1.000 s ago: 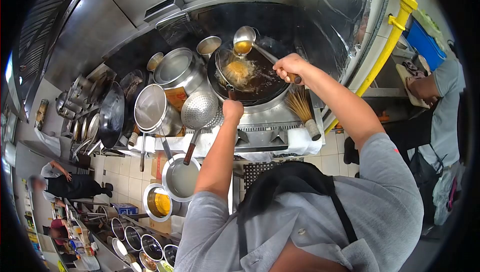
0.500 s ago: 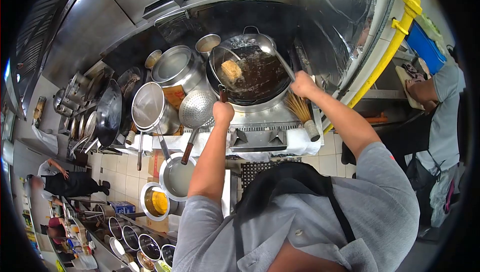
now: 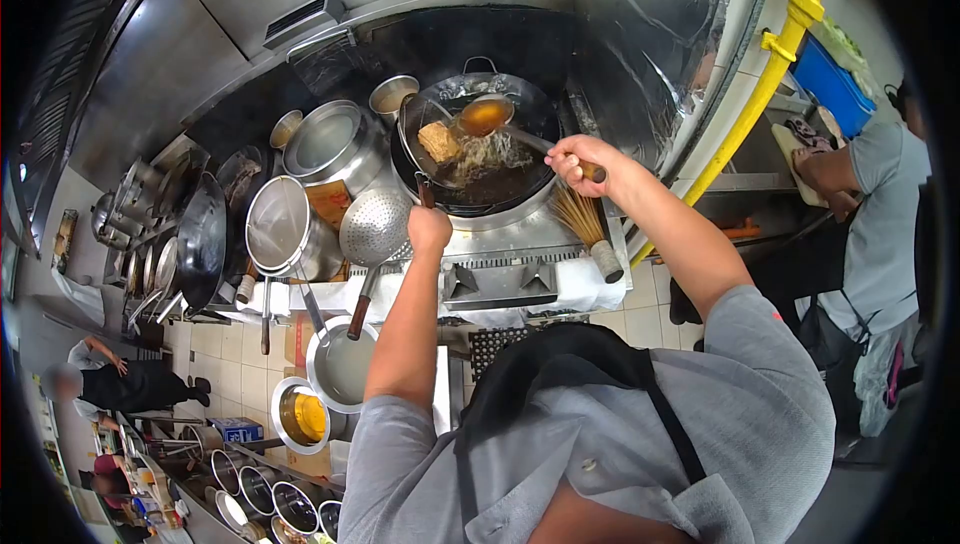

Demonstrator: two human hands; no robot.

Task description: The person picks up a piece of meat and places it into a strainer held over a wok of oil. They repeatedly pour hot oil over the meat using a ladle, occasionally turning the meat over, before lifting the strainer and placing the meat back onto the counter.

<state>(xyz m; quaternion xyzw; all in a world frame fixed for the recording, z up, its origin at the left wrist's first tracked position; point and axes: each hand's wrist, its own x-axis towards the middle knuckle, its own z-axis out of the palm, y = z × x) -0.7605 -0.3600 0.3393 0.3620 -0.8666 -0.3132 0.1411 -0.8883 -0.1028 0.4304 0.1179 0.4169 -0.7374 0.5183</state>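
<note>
A dark wok (image 3: 540, 114) of bubbling oil sits on the stove in front of me. My left hand (image 3: 430, 231) is wrapped round the handle of a round skimmer (image 3: 424, 188), which rests over the wok's left side. A golden fried piece of food (image 3: 438, 142) lies in the skimmer. My right hand (image 3: 588, 164) grips the wooden handle of a ladle (image 3: 485, 116). Amber oil fills the ladle's bowl, held over the wok just right of the fried piece. Foam covers the oil below the ladle.
Left of the wok are a perforated scoop (image 3: 375, 227), a mesh strainer (image 3: 278, 222) and a lidded pot (image 3: 325, 139). A bamboo brush (image 3: 590, 239) lies at the right. Another person (image 3: 870, 204) works beyond the yellow pipe (image 3: 745, 129).
My right hand has turned over and moved slightly left. The ladle has swung left and down, and its bowl now shows oil inside. Foam has appeared beside the fried piece.
</note>
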